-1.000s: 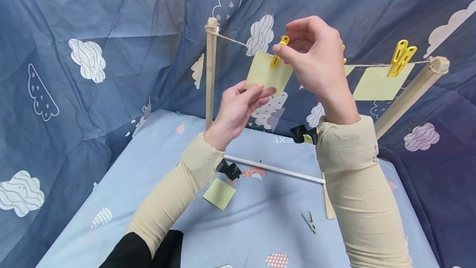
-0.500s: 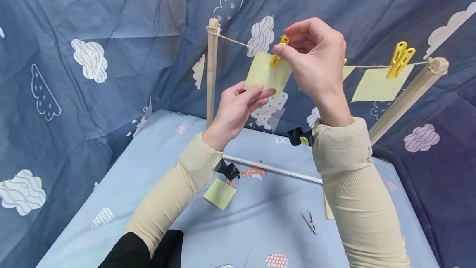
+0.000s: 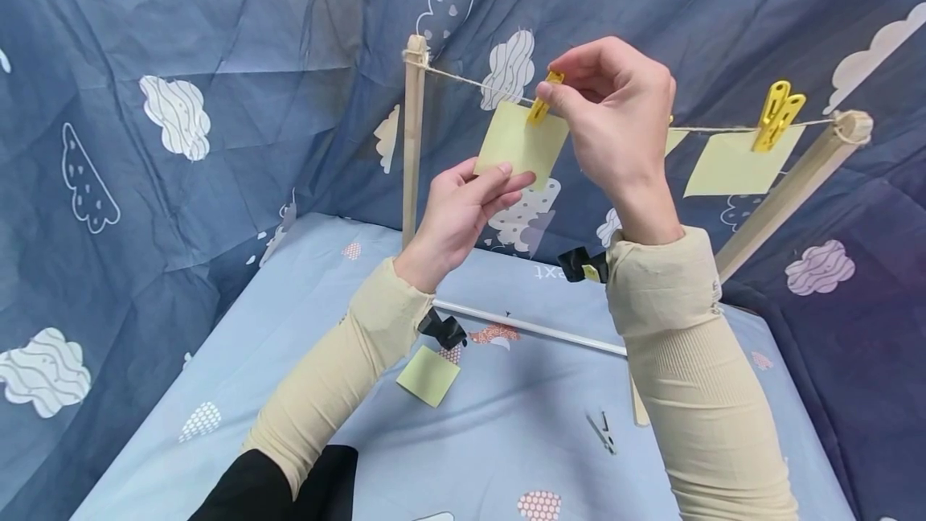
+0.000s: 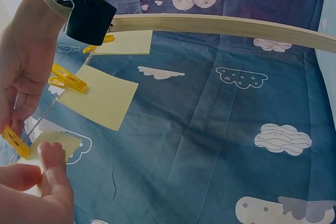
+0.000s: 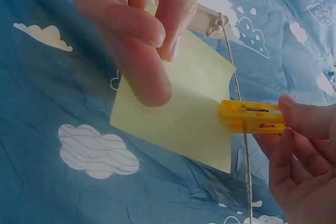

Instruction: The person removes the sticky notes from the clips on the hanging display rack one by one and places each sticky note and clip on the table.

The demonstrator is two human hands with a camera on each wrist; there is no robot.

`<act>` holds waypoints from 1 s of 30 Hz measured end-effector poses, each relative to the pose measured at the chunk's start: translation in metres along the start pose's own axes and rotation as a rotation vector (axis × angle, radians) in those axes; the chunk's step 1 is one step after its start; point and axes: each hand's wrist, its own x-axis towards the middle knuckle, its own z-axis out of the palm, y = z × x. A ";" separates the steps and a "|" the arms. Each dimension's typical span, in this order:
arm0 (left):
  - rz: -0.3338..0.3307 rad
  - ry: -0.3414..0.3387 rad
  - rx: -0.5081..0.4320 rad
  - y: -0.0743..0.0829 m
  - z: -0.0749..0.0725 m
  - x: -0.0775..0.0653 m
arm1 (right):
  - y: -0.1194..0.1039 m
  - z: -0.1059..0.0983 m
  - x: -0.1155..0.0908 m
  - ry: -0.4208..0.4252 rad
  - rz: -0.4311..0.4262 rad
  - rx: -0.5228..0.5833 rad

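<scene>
My left hand (image 3: 463, 211) pinches the lower edge of a yellow paper square (image 3: 517, 143) between thumb and fingers, holding it up against a twine line (image 3: 456, 77). At the paper's top edge, my right hand (image 3: 615, 115) pinches a yellow clothespin (image 3: 542, 103) between thumb and fingertips. In the right wrist view the clothespin (image 5: 252, 116) sits across the twine (image 5: 236, 85), with its nose on the paper's edge (image 5: 184, 114). Farther along the line, two more paper squares hang from yellow clothespins; the left wrist view shows a middle paper (image 4: 102, 98) and a far paper (image 4: 126, 43).
Wooden posts (image 3: 412, 143) carry the twine at both ends. On the light blue cloth lie a yellow sticky-note pad or sheet (image 3: 428, 376), a pale clothespin (image 3: 602, 432) and a white rod (image 3: 535, 330). Dark blue cloud-printed fabric (image 3: 239, 103) hangs behind.
My right fingers have squeezed the clothespin's handles slightly and shifted a little. The left hand and its paper stay almost in place.
</scene>
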 end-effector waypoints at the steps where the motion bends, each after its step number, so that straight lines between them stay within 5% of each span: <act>1: 0.002 0.004 0.000 0.000 0.000 0.000 | 0.002 0.000 0.001 0.004 -0.008 0.004; 11: 0.004 0.029 0.009 -0.001 0.000 0.000 | 0.024 0.004 0.010 0.061 -0.085 0.066; 30: 0.021 0.037 0.038 -0.003 -0.001 0.000 | -0.001 -0.002 0.001 0.114 -0.105 0.125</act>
